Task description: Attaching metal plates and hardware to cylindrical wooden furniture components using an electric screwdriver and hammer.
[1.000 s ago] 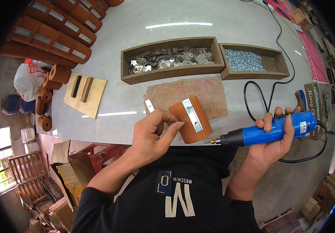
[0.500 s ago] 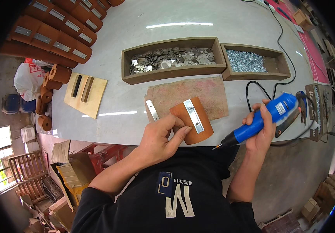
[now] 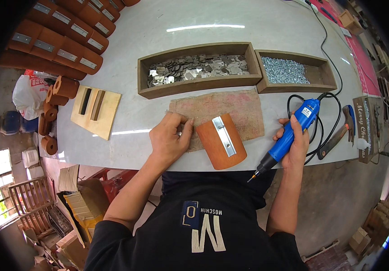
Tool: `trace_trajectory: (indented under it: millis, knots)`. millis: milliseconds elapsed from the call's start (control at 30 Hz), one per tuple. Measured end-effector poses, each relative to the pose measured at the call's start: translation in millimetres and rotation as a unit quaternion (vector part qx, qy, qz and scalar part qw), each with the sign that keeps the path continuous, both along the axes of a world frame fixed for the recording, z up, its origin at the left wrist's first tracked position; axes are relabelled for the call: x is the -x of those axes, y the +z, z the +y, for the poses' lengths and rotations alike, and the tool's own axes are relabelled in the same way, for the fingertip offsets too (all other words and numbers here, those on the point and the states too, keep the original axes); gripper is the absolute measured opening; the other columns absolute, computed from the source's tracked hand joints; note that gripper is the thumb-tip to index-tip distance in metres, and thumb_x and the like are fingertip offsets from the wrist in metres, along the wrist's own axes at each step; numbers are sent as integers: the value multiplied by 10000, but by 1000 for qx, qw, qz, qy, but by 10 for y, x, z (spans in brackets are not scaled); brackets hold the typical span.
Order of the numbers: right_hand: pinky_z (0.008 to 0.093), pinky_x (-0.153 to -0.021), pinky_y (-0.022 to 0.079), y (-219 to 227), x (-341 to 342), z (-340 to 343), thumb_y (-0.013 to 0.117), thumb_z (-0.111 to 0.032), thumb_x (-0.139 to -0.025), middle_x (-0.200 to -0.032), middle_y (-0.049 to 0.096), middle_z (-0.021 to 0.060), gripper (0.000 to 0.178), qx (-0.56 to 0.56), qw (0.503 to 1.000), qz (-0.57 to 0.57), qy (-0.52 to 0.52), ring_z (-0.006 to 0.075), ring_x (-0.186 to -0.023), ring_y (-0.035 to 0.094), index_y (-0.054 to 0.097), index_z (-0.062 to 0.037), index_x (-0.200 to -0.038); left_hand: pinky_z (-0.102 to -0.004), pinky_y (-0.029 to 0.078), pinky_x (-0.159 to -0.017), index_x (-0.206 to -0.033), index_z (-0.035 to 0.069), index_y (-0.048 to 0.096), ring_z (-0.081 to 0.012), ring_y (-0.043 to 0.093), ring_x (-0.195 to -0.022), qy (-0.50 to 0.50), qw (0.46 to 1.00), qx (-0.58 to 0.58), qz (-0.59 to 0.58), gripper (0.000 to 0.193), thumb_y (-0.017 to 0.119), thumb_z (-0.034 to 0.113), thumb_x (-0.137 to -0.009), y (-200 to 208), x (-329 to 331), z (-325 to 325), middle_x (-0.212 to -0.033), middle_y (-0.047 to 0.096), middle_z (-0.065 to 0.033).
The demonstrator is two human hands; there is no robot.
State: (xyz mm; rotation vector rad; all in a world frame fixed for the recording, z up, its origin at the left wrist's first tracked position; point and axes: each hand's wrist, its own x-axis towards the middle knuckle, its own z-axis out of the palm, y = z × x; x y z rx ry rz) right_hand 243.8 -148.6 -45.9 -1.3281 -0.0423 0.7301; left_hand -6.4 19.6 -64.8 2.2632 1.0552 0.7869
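My right hand [image 3: 295, 147] is wrapped round a blue electric screwdriver [image 3: 291, 131], its bit pointing down and left past the table's front edge. A short reddish-brown cylinder [image 3: 208, 145] lies on the table between my hands, partly over a brown cloth [image 3: 237, 105]. Along its top runs a shiny metal strip [image 3: 224, 135] with two dark screws or holes in it. Left of the cylinder and apart from it, my left hand [image 3: 169, 140] rests at the cloth's edge, thumb and fingers pinched together. What it holds, if anything, is hidden by the fingers.
Behind the cloth stand a wooden tray [image 3: 194, 84] of metal plates and a smaller tray [image 3: 297, 87] of screws. A board with two bars [image 3: 108, 118] lies left. Stacked brown cylinders [image 3: 43, 43] fill the far left. A black cable [image 3: 324, 45] and a dark-handled tool [image 3: 334, 142] lie right.
My left hand has left the cylinder and moved left and away from me, over the spot where a loose metal strip lay. The screwdriver has swung more upright, its tip slightly lower.
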Motion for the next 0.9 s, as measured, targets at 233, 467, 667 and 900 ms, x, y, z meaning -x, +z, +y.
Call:
trace_trajectory:
  millis: [233,467,667,900]
  knots:
    - [318,-537,536,-21,17,6,672,-263,-939,-925,620,131,396,13,1000,-20,2,150,-599,605,497,-24,-1202,-320,469,-507,-803,86,635,-204,620,-581,-6,1000,-14,-1,131,751,138,-829,-35,2,10,-737,612,-61]
    - [316,-518,533,16,-25,-1,677,-253,-932,-903,634,127,407,28,999,-22,-5,151,-584,606,491,-20,-1209,-326,470,-521,-803,77,641,-215,616,-585,-16,1000,-27,-4,112,737,119,-842,-3,-11,24,-714,607,-77]
    - [317,-474,531,-42,53,115,670,-213,-926,-878,643,129,315,23,1000,-21,0,172,-527,609,469,-35,-1091,-369,493,-564,-883,92,663,-262,640,-652,0,999,-47,4,67,717,115,-852,-43,94,56,-799,645,-91]
    - [321,-495,557,-63,127,36,632,-189,-945,-930,625,138,521,22,990,-123,-61,181,-562,626,366,-50,-1371,-360,508,-602,-1111,89,687,-262,647,-685,-2,999,1,41,270,733,143,-850,239,-67,-44,-844,654,-97]
